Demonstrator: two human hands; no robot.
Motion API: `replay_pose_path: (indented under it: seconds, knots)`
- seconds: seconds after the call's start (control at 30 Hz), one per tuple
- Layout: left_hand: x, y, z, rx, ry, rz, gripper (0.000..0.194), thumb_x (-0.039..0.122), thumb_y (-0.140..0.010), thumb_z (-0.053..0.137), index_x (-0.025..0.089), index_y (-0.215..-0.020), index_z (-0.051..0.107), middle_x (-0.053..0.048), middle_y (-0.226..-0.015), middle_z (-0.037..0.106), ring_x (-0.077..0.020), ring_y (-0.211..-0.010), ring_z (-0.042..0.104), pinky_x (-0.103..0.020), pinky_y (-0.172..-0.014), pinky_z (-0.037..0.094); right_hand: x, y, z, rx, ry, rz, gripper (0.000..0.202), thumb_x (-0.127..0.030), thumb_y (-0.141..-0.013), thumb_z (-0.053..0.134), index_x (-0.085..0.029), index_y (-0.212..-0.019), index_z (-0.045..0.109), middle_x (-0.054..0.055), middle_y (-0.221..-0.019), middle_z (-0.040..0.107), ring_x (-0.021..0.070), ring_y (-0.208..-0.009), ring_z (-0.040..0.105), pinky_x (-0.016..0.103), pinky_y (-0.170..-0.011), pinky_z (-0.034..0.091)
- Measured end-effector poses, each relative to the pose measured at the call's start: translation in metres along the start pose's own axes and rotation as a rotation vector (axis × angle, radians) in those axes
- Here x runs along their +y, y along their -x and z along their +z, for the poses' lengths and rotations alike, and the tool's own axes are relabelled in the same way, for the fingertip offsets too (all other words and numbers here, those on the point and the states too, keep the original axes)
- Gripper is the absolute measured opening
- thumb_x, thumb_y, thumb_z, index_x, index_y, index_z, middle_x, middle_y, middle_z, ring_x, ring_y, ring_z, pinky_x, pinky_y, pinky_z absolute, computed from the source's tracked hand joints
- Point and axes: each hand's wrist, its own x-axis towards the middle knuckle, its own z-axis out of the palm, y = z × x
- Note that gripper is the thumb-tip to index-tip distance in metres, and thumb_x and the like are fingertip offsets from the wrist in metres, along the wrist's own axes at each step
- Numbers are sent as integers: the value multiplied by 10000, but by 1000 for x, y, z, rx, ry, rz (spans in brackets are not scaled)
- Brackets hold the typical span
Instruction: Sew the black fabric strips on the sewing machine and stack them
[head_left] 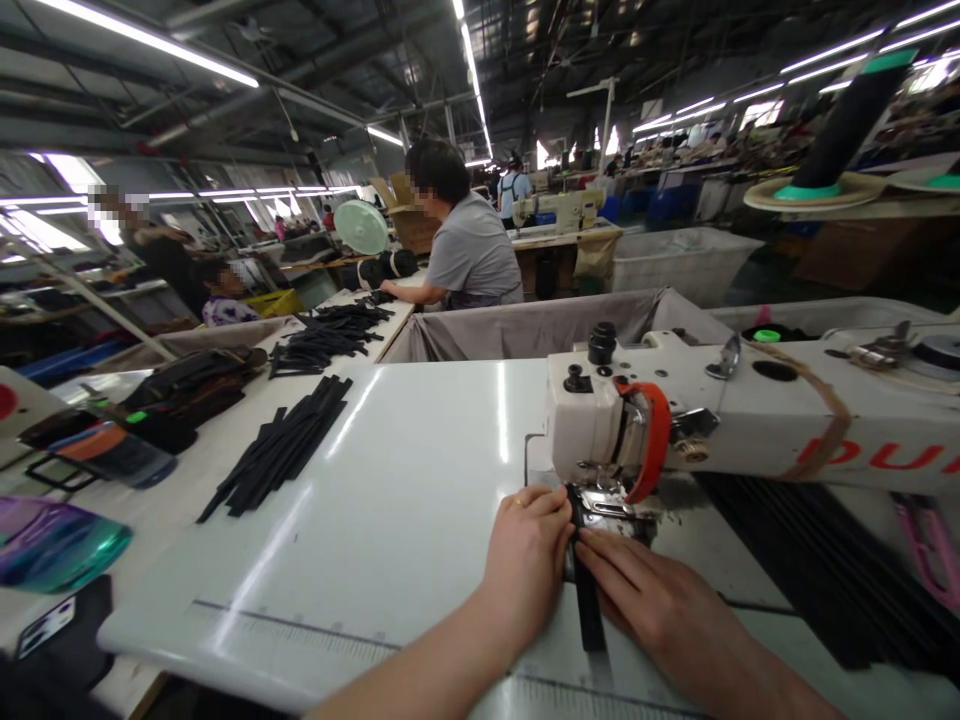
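Note:
A narrow black fabric strip [589, 612] lies under the needle area of a white sewing machine [720, 410], its near end pointing towards me. My left hand [529, 545] grips the strip's left side close to the presser foot, fingers bent together and a ring on one of them. From the right, my right hand [660, 600] holds the strip's edge with its fingertips, fingers close together. The metal foot and plate [607, 505] are just beyond my fingers, partly hidden by them. An orange guard [654, 440] curves down at the machine head.
Black strips lie in a pile [281, 450] at left and a bundle [810, 570] at right, beside pink-handled scissors [926, 550]. A phone [46, 628] and a purple-green bottle [60, 545] sit at far left. A co-worker [476, 245] works beyond the cloth-lined bin [525, 325].

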Motion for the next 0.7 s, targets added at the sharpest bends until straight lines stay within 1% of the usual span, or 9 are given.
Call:
replay_pose_path:
  seconds: [0.13, 0.23, 0.33, 0.5, 0.6, 0.7]
  knots:
    - [3, 1, -1, -17, -34, 0, 193, 125, -961, 483, 190, -984, 664, -42, -1181, 697, -240, -1073, 605, -426, -936, 499, 1, 0, -1, -11, -10, -42, 368, -96, -961, 334, -104, -1128, 662, 123, -1097, 709, 230, -999, 679, 327, -790, 593]
    - [4, 2, -1, -19, -51, 9, 224, 134, -972, 456, 215, -1003, 662, -45, -1189, 688, -232, -1103, 594, -417, -944, 490, 0, 1, -2, 6, -9, -61, 371, -91, -952, 340, -92, -1126, 668, 128, -1103, 713, 230, -1008, 677, 333, -812, 592]
    - [3, 3, 0, -22, -53, 7, 211, 153, -967, 476, 233, -1007, 666, -49, -1200, 679, -233, -1120, 585, -419, -950, 482, 1, 3, -4, 15, -10, -68, 355, -101, -950, 363, -82, -1121, 673, 138, -1112, 712, 227, -1032, 671, 330, -835, 588]
    - [0, 1, -4, -62, -28, 10, 173, 145, -950, 517, 209, -992, 671, -45, -1230, 673, -239, -1116, 584, -425, -960, 473, 1, 4, -6, 18, -27, -85, 338, -121, -954, 388, -92, -1126, 677, 135, -1105, 717, 218, -1027, 674, 319, -841, 586]
    - [-1, 1, -6, -84, -22, 18, 141, 171, -948, 549, 203, -1009, 672, -55, -1239, 670, -249, -1135, 578, -435, -969, 470, 0, 5, -5, 27, -26, -68, 345, -108, -954, 379, -92, -1133, 674, 129, -1102, 720, 210, -1015, 679, 309, -832, 585]
    - [0, 0, -5, -81, -40, 22, 152, 158, -949, 546, 201, -1034, 664, -53, -1254, 663, -242, -1134, 580, -427, -962, 479, -1, 4, -5, 39, -32, -49, 350, -90, -948, 375, -102, -1125, 677, 117, -1094, 725, 192, -1010, 679, 286, -850, 575]
